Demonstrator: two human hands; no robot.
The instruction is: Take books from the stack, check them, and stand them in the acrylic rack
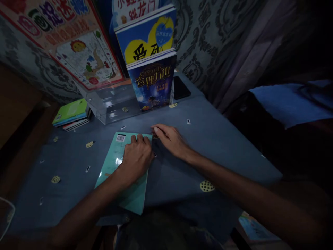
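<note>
A teal book (111, 158) lies on the cloth-covered table, its back cover with a barcode facing up. My left hand (137, 154) rests on its upper right part with the fingers curled, the fingertips hidden by the hand. Just beyond the book's top right corner is my right hand (169, 139), thumb and fingers drawn together. Whether something small is between those fingertips, I cannot make out. Behind both hands, a dark blue book (153, 85) stands upright in a clear plastic stand (97, 107).
A blue and yellow book (145, 38) and a large red-bordered book (85, 52) stand behind. To the left lies a small stack of books (71, 113); at the back right, a black phone (181, 87). The table's right edge (241, 139) slants toward me.
</note>
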